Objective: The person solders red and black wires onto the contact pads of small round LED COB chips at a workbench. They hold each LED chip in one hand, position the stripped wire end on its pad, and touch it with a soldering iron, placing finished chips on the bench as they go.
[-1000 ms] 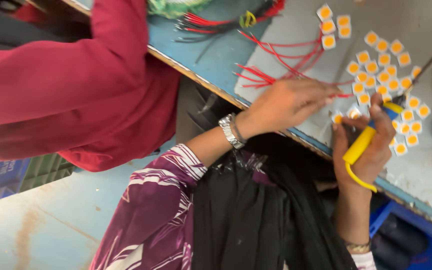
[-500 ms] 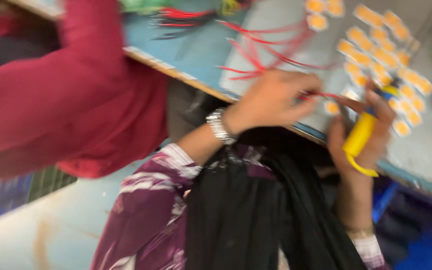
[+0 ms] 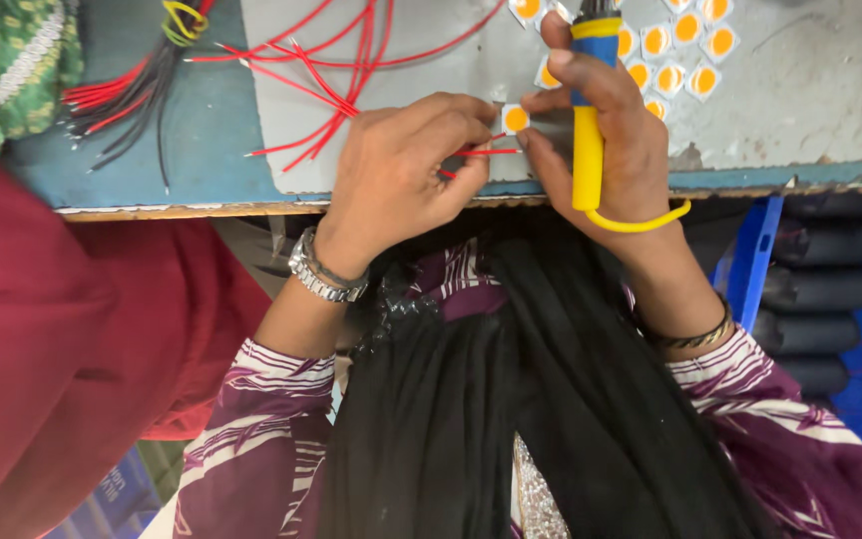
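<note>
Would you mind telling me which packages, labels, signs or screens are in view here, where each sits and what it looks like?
Blue crate or box: bottom left, beside the red garment; it bears pale printing, mostly out of view.
No screens, signs or other labels show; the small white squares with orange centres on the grey mat are loose parts, not packages.

Glossy yellow plastic tool handle (image 3: pixel 587 150); scuffed matt grey mat (image 3: pixel 800 90).
</note>
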The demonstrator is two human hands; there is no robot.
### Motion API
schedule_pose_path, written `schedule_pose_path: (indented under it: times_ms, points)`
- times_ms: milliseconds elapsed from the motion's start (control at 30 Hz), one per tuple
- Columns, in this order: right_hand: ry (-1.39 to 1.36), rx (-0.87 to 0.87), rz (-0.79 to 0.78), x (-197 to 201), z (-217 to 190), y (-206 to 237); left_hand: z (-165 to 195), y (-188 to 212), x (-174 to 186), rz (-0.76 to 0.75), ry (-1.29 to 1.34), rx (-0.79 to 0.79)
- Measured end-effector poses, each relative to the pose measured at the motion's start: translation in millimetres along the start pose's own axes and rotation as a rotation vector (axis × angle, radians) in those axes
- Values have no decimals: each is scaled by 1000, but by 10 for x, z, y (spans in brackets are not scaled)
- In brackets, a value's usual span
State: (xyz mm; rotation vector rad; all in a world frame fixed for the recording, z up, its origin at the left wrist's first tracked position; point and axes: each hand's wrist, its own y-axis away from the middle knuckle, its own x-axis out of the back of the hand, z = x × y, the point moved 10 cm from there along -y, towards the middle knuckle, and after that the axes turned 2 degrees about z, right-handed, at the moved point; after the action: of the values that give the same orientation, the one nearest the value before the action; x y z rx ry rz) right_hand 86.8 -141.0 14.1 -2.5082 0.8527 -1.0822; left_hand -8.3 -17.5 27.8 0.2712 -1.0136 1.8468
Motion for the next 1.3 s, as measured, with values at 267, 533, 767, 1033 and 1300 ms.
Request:
schedule_pose_path:
  times_ms: [267, 533, 767, 1033, 1300]
  points:
    - [-14, 29, -1, 30, -47, 22, 10, 20, -192, -123, -197, -66]
    - [-30, -1, 64, 187, -19, 88, 41, 61, -194, -129, -264, -101]
    - [-131, -1, 413, 853, 157, 509, 60, 64, -203, -112, -318, -126]
    - [-117, -90, 417, 1268, 343, 851, 8, 92, -216, -107, -304, -120]
    - [-85, -142, 304, 1094, 253, 665, 20, 89, -215, -100, -294, -126]
